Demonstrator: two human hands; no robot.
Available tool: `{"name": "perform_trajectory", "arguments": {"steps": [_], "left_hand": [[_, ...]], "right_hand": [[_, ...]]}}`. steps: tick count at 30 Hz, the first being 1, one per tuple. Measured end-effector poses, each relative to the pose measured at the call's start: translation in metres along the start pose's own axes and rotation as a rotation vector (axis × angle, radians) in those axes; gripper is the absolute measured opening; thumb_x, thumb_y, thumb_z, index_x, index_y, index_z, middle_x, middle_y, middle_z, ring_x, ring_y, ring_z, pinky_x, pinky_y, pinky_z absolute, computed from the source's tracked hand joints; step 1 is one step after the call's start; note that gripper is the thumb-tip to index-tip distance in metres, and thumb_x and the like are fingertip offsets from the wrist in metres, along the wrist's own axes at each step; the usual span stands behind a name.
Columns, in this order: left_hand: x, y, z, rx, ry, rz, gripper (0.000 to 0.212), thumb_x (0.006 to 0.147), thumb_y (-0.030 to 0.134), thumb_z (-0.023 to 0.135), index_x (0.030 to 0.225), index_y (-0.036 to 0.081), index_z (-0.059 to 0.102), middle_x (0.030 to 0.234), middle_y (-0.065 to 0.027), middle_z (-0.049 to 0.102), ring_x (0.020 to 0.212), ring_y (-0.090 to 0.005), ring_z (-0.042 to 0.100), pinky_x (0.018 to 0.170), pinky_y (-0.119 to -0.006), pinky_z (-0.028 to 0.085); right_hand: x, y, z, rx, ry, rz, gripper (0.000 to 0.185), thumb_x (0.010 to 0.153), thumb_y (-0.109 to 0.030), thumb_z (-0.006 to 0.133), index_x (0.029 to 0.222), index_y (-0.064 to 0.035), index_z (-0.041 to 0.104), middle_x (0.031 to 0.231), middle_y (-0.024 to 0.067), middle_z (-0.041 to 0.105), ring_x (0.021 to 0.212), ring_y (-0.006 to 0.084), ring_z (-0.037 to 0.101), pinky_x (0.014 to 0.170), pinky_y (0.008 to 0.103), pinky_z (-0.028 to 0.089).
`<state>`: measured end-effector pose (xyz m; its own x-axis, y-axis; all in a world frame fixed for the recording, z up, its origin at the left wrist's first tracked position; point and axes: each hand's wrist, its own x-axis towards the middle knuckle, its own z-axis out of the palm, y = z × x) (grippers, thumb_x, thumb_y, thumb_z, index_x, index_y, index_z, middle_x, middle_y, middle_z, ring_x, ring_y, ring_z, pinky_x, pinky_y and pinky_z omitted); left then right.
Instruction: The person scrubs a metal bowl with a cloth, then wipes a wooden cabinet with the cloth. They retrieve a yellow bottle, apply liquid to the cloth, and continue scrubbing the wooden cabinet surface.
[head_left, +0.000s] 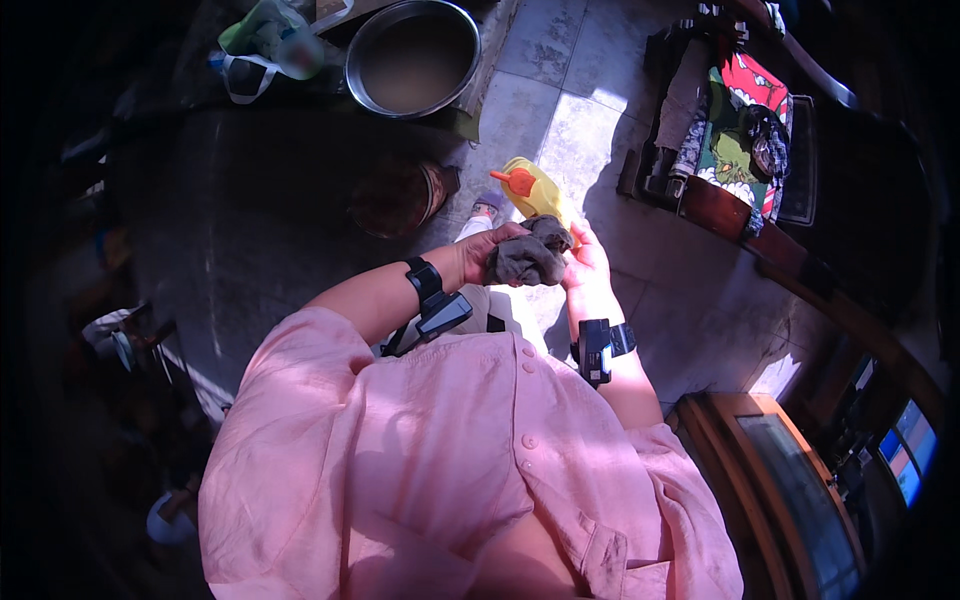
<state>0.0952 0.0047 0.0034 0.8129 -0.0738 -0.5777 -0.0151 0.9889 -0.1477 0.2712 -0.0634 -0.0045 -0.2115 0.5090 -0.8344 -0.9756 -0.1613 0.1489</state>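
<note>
A crumpled dark grey cloth (529, 255) is gripped by my left hand (484, 251), bunched in front of my waist. Just right of it, my right hand (586, 256) holds a yellow plastic bottle (551, 199) with an orange cap (517, 181). The bottle points away from me, its near end partly hidden behind the cloth and my right fingers. The cloth touches or nearly touches my right hand; which of the two, I cannot tell.
A metal basin (412, 60) of cloudy liquid stands at the top, beside bags (274, 52). A dark reddish container (397, 199) is on the tiled floor (559, 82). Folded fabrics (739, 150) lie at right; a wooden cabinet with glass (787, 480) stands lower right.
</note>
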Motion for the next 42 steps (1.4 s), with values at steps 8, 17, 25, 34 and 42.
{"name": "perform_trajectory", "arguments": {"steps": [8, 17, 25, 34, 42], "left_hand": [[0.02, 0.046, 0.013, -0.001, -0.151, -0.105, 0.048, 0.081, 0.027, 0.069, 0.119, 0.001, 0.055, 0.102, -0.015, 0.066, 0.084, -0.0249, 0.068, 0.071, -0.036, 0.059], [0.035, 0.094, 0.031, 0.053, -0.074, -0.155, 0.046, 0.083, 0.027, 0.066, 0.115, -0.003, 0.055, 0.096, -0.0153, 0.068, 0.076, -0.0231, 0.069, 0.063, -0.032, 0.061], [0.041, 0.108, 0.042, 0.176, -0.079, -0.147, 0.044, 0.084, 0.025, 0.064, 0.12, 0.003, 0.052, 0.102, -0.0141, 0.065, 0.082, -0.0227, 0.068, 0.071, -0.034, 0.058], [0.011, 0.145, 0.068, 0.519, -0.042, -0.103, 0.066, 0.085, 0.013, 0.06, 0.144, 0.009, 0.031, 0.117, -0.0104, 0.058, 0.096, -0.0167, 0.062, 0.085, -0.029, 0.051], [-0.082, 0.222, 0.024, 0.411, 0.299, 0.54, 0.054, 0.081, 0.006, 0.059, 0.132, 0.005, 0.043, 0.121, -0.0112, 0.057, 0.105, -0.0197, 0.059, 0.093, -0.032, 0.048]], "right_hand": [[0.005, -0.021, 0.016, 0.124, -0.042, -0.013, 0.048, 0.093, -0.026, 0.05, 0.128, 0.0051, 0.042, 0.126, 0.0231, 0.052, 0.116, 0.0353, 0.053, 0.101, 0.0484, 0.043], [0.005, -0.02, 0.026, -0.779, 0.127, -0.432, 0.059, 0.089, -0.033, 0.062, 0.141, -0.0165, 0.038, 0.121, 0.0117, 0.053, 0.101, 0.0239, 0.055, 0.087, 0.037, 0.048], [0.008, -0.035, 0.06, -1.846, 0.179, -1.232, 0.051, 0.074, -0.018, 0.074, 0.117, -0.0048, 0.051, 0.107, 0.0142, 0.059, 0.102, 0.0331, 0.056, 0.088, 0.0402, 0.045], [0.014, -0.062, 0.082, -1.077, 0.094, -0.785, 0.039, 0.073, 0.003, 0.059, 0.111, -0.0008, 0.05, 0.1, 0.0049, 0.056, 0.091, 0.0122, 0.054, 0.084, 0.0252, 0.044], [0.011, -0.061, 0.073, -1.066, 0.184, -0.703, 0.034, 0.076, -0.005, 0.07, 0.106, -0.0022, 0.053, 0.098, 0.0048, 0.058, 0.092, 0.0133, 0.056, 0.086, 0.0274, 0.044]]}}
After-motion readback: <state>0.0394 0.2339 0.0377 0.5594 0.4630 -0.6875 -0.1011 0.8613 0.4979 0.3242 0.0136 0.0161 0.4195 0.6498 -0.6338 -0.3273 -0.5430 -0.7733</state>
